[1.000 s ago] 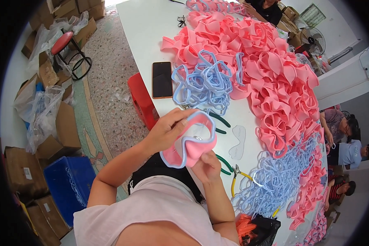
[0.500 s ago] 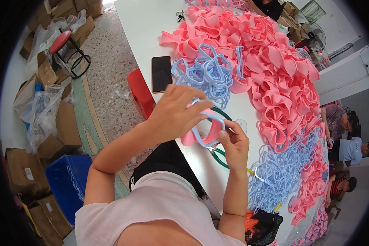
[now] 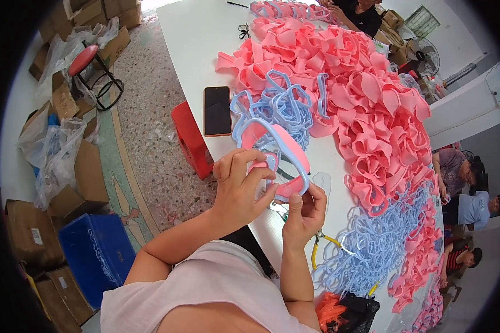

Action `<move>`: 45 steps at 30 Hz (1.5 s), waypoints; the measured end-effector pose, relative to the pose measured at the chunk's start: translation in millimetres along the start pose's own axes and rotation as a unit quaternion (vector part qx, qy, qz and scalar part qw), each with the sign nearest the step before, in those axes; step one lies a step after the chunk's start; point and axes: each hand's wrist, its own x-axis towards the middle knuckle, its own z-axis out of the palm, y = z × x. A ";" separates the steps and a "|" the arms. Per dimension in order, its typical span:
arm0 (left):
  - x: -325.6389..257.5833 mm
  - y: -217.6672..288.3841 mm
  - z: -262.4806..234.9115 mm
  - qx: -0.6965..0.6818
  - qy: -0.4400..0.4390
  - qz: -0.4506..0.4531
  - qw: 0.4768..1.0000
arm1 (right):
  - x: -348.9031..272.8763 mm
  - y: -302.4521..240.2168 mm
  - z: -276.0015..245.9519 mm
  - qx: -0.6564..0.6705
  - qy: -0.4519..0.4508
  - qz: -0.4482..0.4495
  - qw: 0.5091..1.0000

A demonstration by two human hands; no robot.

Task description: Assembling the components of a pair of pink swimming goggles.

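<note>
Between my hands is a goggle-shaped mask frame (image 3: 286,147), a light blue rim around a soft pink skirt. My left hand (image 3: 240,182) pinches it at its near left part, fingers curled. My right hand (image 3: 304,213) grips its lower right end between thumb and fingers. The rim's far left part stands up toward a pile of loose light blue rims (image 3: 286,105). A clear lens-shaped piece (image 3: 322,180) lies on the white table just right of the frame. Yellow-handled pliers (image 3: 315,252) lie beside my right wrist. Part of a dark green-handled tool shows beneath the frame.
A large heap of pink skirts (image 3: 366,105) covers the table's right side. Nearer lies a tangle of blue rims (image 3: 372,244). A phone (image 3: 217,111) rests by the left edge, above a red stool (image 3: 190,139). A blue bin (image 3: 97,250) stands at left. Other people sit around the table.
The mask frame has turned upright and its far end has risen. My left hand has moved down and nearer from the frame's top edge; my right hand has shifted slightly nearer and left.
</note>
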 end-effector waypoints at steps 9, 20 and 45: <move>-6.8 -8.8 12.8 -0.019 0.005 0.047 0.999 | -4.1 -5.3 3.0 -0.048 0.010 -0.053 0.997; 9.2 3.2 1.3 -0.051 0.009 0.075 0.996 | -3.7 2.3 1.2 -0.047 -0.013 -0.080 0.996; -15.3 -13.4 9.0 -0.057 -0.049 0.262 0.962 | -6.3 -1.5 -10.9 -0.028 0.048 -0.057 0.997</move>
